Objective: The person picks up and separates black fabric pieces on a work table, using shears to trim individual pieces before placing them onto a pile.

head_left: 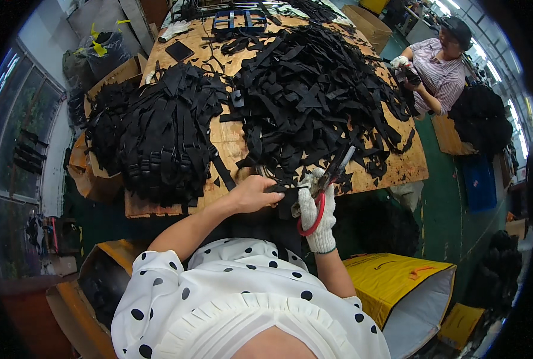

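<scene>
From far off, I see the bare left hand (254,195) pinching a black strap (288,201) between thumb and finger, right by the front edge of the wooden table (407,164). The right hand (328,216), in a white glove (322,243), is curled around red-handled scissors (322,207) with the blades pointing up and away. Past both hands I see a big messy heap of black straps (314,90), and left of it a pile with black buckles (164,131).
</scene>
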Available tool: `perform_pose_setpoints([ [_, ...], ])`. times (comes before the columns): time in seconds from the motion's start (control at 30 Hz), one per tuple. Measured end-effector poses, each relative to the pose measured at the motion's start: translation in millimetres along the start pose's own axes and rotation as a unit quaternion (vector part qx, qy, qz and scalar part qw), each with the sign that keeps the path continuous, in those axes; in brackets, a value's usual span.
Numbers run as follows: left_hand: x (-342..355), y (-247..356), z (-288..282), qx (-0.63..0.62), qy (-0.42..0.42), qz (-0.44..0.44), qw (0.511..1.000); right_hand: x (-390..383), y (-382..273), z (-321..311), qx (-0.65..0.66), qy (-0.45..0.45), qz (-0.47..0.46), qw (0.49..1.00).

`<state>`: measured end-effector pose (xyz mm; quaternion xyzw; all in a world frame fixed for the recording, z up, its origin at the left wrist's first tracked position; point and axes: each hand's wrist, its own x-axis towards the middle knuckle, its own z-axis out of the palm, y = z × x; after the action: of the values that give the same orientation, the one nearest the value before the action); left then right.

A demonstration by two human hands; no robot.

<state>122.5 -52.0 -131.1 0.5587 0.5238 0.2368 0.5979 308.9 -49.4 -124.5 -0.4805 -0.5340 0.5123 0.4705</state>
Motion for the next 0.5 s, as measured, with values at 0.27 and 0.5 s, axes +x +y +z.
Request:
perform_pose_setpoints([
  [0.27, 5, -2, -15, 0.095, 0.256, 0.174, 0.946, 10, 14, -4, -0.04, 0.03, -0.097, 0.994],
  [0.5, -13, 17, -5, 0.319, 0.269, 0.455, 0.786, 10, 4, -11, 0.059, 0.019, -0.017, 0.998],
])
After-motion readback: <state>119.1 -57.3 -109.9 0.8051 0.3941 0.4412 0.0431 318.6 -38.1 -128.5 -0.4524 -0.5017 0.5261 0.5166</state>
